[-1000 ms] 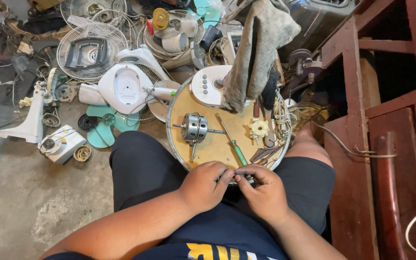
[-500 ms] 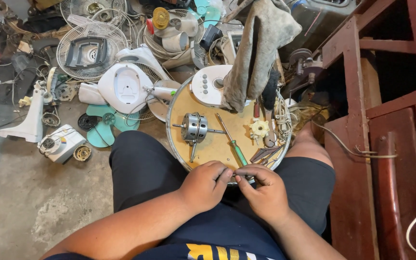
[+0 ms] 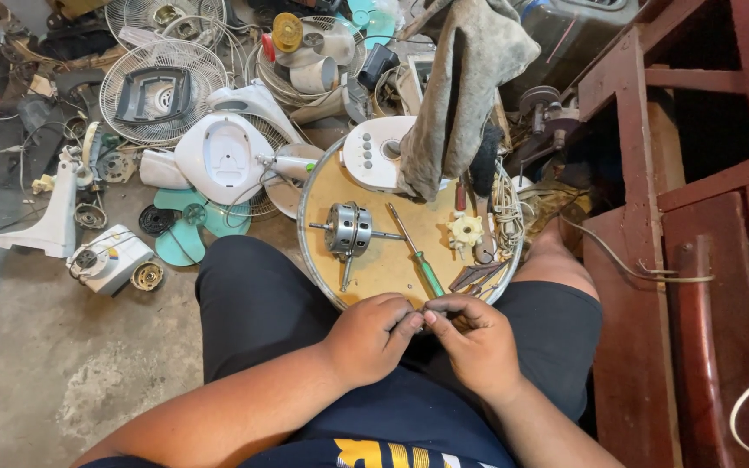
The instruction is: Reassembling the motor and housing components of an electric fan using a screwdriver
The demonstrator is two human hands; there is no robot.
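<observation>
Pinching together at the near rim of a round wooden board (image 3: 374,269), the left hand (image 3: 373,336) and right hand (image 3: 475,340) meet fingertip to fingertip over the person's lap, curled tight around something too small to make out. Just beyond them on the board lie a green-handled screwdriver (image 3: 418,258), a bare fan motor (image 3: 349,229) and a cream plastic gear (image 3: 465,230). A grey rag (image 3: 465,82) hangs above a white fan control panel (image 3: 374,154). Wire fan guards (image 3: 164,94) lie on the floor at left.

No packages, labels, signs or screens visible.
</observation>
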